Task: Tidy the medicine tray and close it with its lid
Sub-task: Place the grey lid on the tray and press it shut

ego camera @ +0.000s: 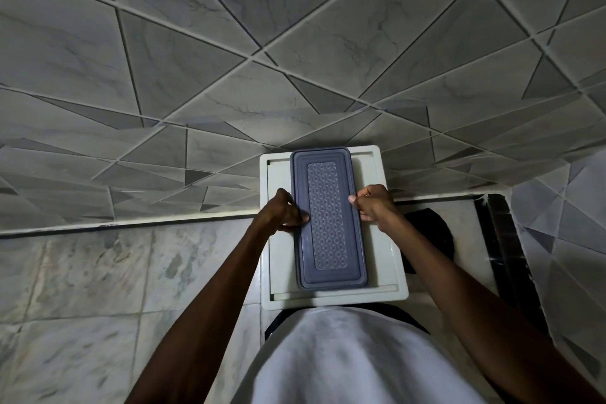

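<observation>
Lid: grey-blue, long rectangle, raised stepped border, embossed scale pattern down its centre panel. It lies flat and lengthwise over what I take to be the medicine tray; the tray itself is fully hidden under it, so I cannot confirm contents or whether they are tidy. The lid sits square, with no visible tilt at the near or far end.

Handling, my judgement: moulded plastic, light, stiff across the short span but likely to flex a little along its length. The smooth border looks slippery; the embossed panel offers more friction. It is not fragile, though a snap rim could bind if pressed at one corner only. Best hold: the two long edges near mid-length, thumbs on top, fingers under the rim. Pressure should then travel toward both ends.

Left hand: grip closed on the left long edge of the lid, thumb lying on the border. Right hand: grip closed on the right long edge, fingers curled over the rim. Both sit roughly opposite each other.

Beneath: white square stand with a raised lip, serving as the surface. The lid runs down its middle with bare margin on each side. The stand rests on the marble floor, its far edge against the patterned tiled wall.

Whether the lid has snapped home, I cannot tell.
</observation>
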Demonstrator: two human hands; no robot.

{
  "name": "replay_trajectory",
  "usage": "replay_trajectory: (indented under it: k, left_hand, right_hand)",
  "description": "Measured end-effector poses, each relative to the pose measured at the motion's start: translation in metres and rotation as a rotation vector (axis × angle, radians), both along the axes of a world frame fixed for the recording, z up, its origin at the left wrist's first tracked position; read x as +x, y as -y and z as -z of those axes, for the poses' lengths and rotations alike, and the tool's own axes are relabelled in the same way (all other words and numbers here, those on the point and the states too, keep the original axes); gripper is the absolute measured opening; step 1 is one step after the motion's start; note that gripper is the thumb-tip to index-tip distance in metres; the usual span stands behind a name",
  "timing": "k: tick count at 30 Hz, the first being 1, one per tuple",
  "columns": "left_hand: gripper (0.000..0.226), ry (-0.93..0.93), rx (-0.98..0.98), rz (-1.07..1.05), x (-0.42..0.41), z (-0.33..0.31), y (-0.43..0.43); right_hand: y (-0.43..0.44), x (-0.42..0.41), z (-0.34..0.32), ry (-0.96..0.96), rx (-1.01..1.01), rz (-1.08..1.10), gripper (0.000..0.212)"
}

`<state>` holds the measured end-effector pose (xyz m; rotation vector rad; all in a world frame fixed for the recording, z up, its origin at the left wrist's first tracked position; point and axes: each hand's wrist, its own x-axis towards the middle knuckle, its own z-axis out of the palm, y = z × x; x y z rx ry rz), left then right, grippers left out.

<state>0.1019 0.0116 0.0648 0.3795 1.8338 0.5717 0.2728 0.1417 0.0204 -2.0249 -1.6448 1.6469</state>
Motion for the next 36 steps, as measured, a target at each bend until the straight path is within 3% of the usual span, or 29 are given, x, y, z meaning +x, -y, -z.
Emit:
replay_trajectory:
  k: [5, 9, 12, 15, 18, 23, 29, 36]
  left_hand:
    - [0.03, -0.027, -0.051, 0.101, 0.006, 0.005, 0.004]
    - [0.036, -0.16, -0.047, 0.088, 0.007, 0.011, 0.006]
    - [0.033, -0.091, 0.025, 0.014, 0.007, 0.014, 0.007]
    - [0.027, -0.045, -0.06, 0.085, 0.0, 0.019, 0.005]
    - [0.033, -0.029, 0.023, 0.0, -0.007, 0.021, 0.007]
    - [0.021, 0.026, 0.183, -0.226, -0.015, 0.012, 0.0]
    - [0.023, -0.089, 0.146, -0.345, -0.01, 0.024, -0.011]
    - [0.018, -0.102, 0.04, -0.292, -0.02, 0.026, -0.02]
  right_hand:
    - [0.002, -0.002, 0.001, 0.043, 0.076, -0.031, 0.026]
    - [0.001, -0.003, 0.002, 0.06, 0.084, -0.036, 0.026]
    - [0.0, -0.004, 0.001, 0.067, 0.078, -0.043, 0.024]
    - [-0.002, -0.002, 0.0, 0.022, 0.025, -0.033, 0.023]
    - [-0.007, 0.002, -0.002, -0.04, -0.046, -0.054, 0.022]
    - [-0.013, -0.005, -0.004, -0.09, -0.018, -0.049, 0.024]
    - [-0.016, -0.01, 0.004, 0.02, 0.071, -0.051, 0.025]
    - [-0.022, -0.012, 0.003, 0.008, 0.022, -0.048, 0.024]
